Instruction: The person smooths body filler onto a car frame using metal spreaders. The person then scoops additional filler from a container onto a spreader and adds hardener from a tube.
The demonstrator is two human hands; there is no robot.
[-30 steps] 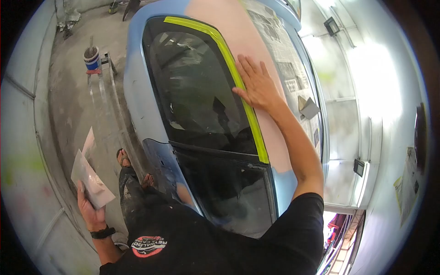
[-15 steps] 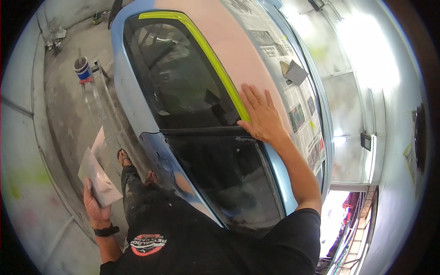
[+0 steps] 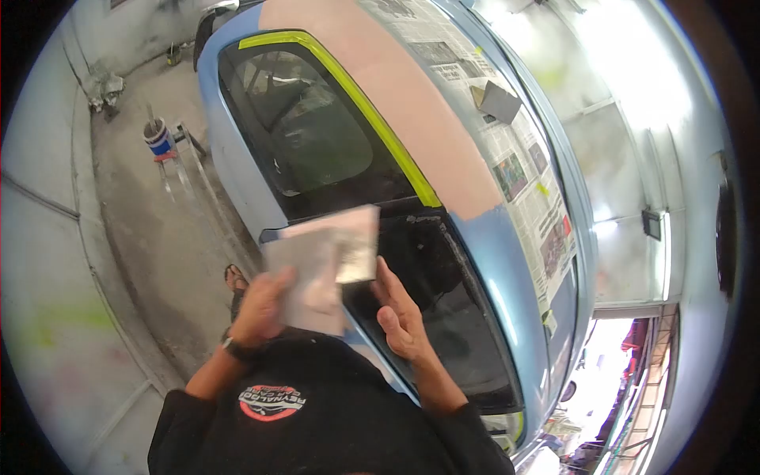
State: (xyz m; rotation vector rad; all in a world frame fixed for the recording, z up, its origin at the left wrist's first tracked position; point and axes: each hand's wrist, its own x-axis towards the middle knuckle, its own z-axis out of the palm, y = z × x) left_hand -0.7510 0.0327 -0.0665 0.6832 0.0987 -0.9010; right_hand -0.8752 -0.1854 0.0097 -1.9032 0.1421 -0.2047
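Note:
My left hand [image 3: 263,310] grips folded, pale grey sandpaper [image 3: 305,273] with pinkish patches, held up in front of the car's side windows. Part of the paper is blurred by motion. My right hand [image 3: 402,317] is right at the paper's right edge, fingers stretched out and thumb apart. Behind the hands is the dark front side window [image 3: 451,317] of a light blue car. Farther along, bright yellow-green tape [image 3: 372,119] edges the rear side window [image 3: 309,134]. Above that tape the roof has a smooth pink patch [image 3: 380,71].
Newspaper [image 3: 518,170] covers the middle of the roof, with a folded grey sheet [image 3: 499,101] lying on it. On the floor at left, a bucket [image 3: 158,136] stands on a low metal bench [image 3: 194,190]. A pale wall [image 3: 47,277] runs along the left.
My right hand has left the taped roof edge and come down to the paper. My left hand has raised the sandpaper up and right, in front of my chest.

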